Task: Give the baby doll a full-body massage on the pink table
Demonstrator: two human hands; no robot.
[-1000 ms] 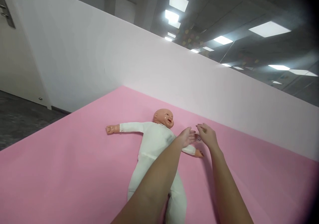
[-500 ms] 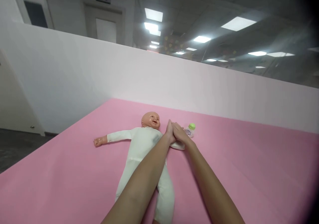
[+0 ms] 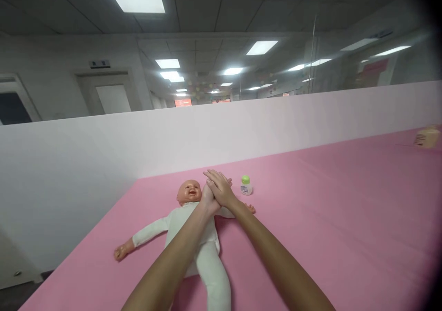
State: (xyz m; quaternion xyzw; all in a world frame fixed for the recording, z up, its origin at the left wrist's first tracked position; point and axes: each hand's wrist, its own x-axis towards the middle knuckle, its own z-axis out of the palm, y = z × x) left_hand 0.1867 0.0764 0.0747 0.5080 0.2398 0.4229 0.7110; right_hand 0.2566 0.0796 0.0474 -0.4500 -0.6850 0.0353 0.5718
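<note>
Both hands [image 3: 216,192] pressed flat (over soft doll [image 3: 193,228]).

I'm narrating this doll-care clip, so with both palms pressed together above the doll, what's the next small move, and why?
Probably part the palms and lower them onto the white-suited plastic baby doll. The left hand and right hand are pressed flat together above its chest, holding nothing, and the small green-capped white bottle stands upright and apart beside the doll's arm.

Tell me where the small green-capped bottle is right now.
The bottle stands upright on the pink mat, just right of the pressed-together hands and the doll.
</note>
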